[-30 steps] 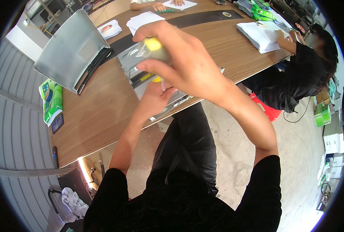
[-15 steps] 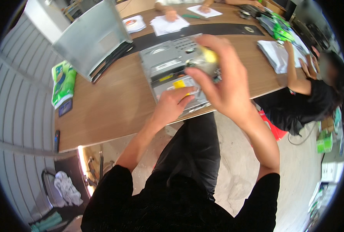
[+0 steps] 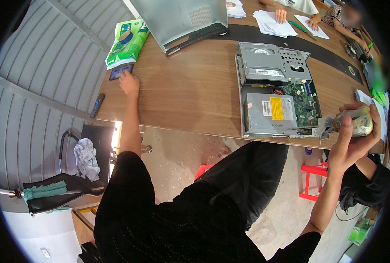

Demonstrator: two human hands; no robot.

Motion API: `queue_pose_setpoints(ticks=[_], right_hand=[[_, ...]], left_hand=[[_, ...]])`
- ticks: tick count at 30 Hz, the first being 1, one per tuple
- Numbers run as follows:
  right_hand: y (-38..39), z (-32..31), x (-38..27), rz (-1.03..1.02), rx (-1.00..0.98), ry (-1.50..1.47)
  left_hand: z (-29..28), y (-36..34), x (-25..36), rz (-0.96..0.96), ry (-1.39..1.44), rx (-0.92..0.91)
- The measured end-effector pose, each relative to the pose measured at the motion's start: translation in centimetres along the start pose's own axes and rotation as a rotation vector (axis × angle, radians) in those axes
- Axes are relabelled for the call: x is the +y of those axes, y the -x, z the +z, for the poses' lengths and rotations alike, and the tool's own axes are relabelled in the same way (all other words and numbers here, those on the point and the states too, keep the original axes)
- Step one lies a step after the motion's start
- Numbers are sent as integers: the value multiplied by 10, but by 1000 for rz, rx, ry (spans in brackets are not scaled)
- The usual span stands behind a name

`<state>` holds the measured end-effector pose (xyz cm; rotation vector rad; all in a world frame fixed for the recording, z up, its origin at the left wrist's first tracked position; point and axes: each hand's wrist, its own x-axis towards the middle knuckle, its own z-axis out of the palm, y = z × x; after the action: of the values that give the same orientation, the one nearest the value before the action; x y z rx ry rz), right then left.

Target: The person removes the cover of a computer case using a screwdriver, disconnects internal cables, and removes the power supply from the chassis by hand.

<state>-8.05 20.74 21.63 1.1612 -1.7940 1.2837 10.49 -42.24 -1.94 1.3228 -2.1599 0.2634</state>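
My left hand reaches to the far left of the table, its fingertips at a dark smartphone lying flat. It does not grasp the phone; its fingers are stretched over the near edge. Out to the right, my right hand holds up a small clear plastic bag with something yellowish inside that I cannot make out. Between the hands an opened desktop computer case lies on the table, showing a green circuit board, a drive with a yellow label and a metal bracket.
A grey metal cover panel stands at the back, beside a green-and-white pack with a tape roll on it. A remote control lies at the left edge. Papers are under another person's hands. A red stool stands below right.
My left hand has left the computer case and moved left to the phone. My right hand has carried the plastic bag rightward, off the case. The view has swung left.
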Motion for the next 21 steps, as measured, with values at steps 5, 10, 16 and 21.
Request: queue_pose_setpoints(ticks=[5,10,16,21], right_hand=[[4,1,1,28,51,-58],[-2,-6,5,-15,15,23],[0,-4,12,28,58,-52],[5,-17,13,41,173,-199]], left_hand=[[32,-44,-62,86,-196,-49],[14,-7,-1,111,-346,158],[9,-10,-2,-453,-211,8],[32,-93,-102,-167,25,-552]])
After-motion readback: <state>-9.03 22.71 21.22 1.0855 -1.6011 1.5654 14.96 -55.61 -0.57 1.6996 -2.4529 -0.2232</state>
